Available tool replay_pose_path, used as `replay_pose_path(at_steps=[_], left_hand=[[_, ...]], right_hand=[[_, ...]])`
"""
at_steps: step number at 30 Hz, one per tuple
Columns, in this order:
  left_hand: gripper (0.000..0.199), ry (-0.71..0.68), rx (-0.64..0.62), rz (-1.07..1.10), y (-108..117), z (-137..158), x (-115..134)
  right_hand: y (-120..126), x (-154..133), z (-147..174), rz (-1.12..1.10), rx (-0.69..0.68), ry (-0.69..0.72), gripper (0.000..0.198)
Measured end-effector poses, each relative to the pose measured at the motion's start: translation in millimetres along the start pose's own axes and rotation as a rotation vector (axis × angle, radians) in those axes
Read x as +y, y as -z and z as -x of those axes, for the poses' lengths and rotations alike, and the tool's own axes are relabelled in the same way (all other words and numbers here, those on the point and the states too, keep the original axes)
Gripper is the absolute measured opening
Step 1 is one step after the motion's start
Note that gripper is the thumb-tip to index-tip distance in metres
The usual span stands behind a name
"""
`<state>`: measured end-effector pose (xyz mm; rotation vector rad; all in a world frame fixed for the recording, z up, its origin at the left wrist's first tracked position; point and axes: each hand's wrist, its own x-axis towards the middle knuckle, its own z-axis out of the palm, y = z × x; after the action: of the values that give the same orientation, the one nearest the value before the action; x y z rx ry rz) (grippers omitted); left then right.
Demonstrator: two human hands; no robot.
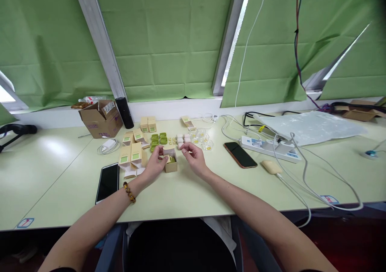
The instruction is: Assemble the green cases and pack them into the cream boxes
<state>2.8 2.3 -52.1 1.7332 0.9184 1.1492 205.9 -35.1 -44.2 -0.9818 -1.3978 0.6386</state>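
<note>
My left hand [153, 164] holds a small open cardboard box [171, 167] by its left side, fingers closed round the edge. A green piece [172, 159] shows inside it. My right hand [194, 159] is just right of the box, thumb and fingers bent toward each other; what lies between them is too small to make out. Its fingertips are close to small whitish-pink blocks [180, 139]. Behind the box are green square cups [163, 138], tiny yellowish pieces [172, 141] and clear cups with yellow centres [208, 145].
Several small cartons with green labels [136, 153] stand left of my hands. A dark phone [107, 182] lies front left, another phone [240, 154] to the right. A power strip [269, 148], cables and a cream case [271, 167] lie farther right. A cardboard carton [101, 121] stands back left.
</note>
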Motion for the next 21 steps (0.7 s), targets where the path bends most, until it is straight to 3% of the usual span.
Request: replay_pose_path(at_steps=[7,11,21], left_hand=[[0.03,0.001,-0.006,-0.004,0,0,1],[0.027,-0.055,0.017,-0.029,0,0,3],[0.014,-0.237,0.028,-0.184,4,3,12]], right_hand=[[1,0,5,0.247,-0.344,0.02,0.025],[0,-2,7,0.389,-0.348,0.107,0.027],[2,-6,9,0.452,-0.349,0.257,0.026]])
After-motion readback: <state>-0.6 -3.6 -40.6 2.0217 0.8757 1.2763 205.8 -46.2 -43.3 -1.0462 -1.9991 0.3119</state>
